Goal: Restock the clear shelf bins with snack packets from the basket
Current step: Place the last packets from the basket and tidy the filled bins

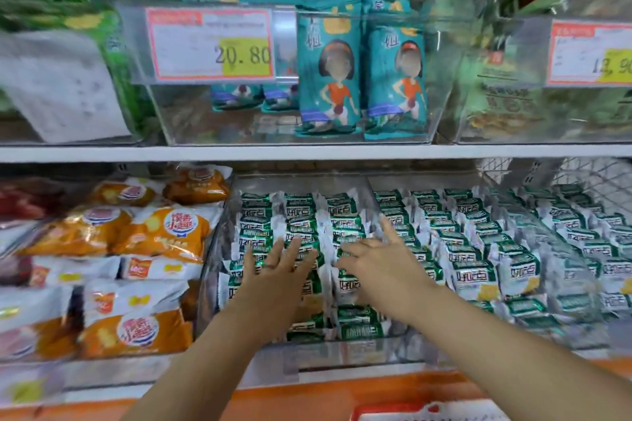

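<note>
Bottom edge cuts off the red plastic basket (pixel 383 409); contents unseen. Small print on the red-bordered white price label (pixel 184 44) is illegible; green bags (pixel 85 22) upper left are blurred.

1. We see a red-bordered price label (pixel 210 46) reading 20.80 on the upper level. A second price label (pixel 591 55) sits at the right edge, partly cut off.
2. Just right of the first label stand teal packets (pixel 328 79) printed with a cartoon figure, upright.
3. A white shelf board (pixel 102 152) runs across between the two levels.
4. At lower left we find orange chip bags (pixel 160 232) piled together.
5. A blurred white paper sheet (pixel 65 89) hangs at upper left.
6. Wire mesh (pixel 588 178) shows at right.
</note>
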Tool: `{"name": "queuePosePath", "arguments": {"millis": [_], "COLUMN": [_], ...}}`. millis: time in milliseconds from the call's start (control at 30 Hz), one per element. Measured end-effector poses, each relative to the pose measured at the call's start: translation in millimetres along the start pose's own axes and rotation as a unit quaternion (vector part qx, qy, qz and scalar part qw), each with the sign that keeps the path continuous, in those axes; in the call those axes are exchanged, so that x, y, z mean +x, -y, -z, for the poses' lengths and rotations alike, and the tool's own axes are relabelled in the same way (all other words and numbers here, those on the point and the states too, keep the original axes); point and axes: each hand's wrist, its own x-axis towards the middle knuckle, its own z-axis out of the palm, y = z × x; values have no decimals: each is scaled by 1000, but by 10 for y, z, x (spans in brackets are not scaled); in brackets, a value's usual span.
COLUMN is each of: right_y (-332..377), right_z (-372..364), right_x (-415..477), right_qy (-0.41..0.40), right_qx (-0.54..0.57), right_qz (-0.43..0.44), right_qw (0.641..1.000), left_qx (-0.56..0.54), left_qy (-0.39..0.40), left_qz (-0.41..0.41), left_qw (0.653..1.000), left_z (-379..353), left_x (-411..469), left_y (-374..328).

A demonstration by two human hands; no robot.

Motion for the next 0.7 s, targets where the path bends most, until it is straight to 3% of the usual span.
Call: {"name": "queuePosePath", "arguments": {"millis": [267,500,700], "right_y": [-46,-93,-207], "right_z": [10,153,204], "right_x": [92,172,572], "right_qy": [10,95,183], "right_qx": [-13,60,3], "right_qz": [14,-21,-52], "right_qw": [1000,993,982], "left_qx": [72,43,15], "left_qy": [12,36,60], "left_qz": [-10,1,-1], "left_qw": [997,998,998], "left_z": [22,115,308], "left_x": [25,68,270], "left_y": [-68,-12,46]}}
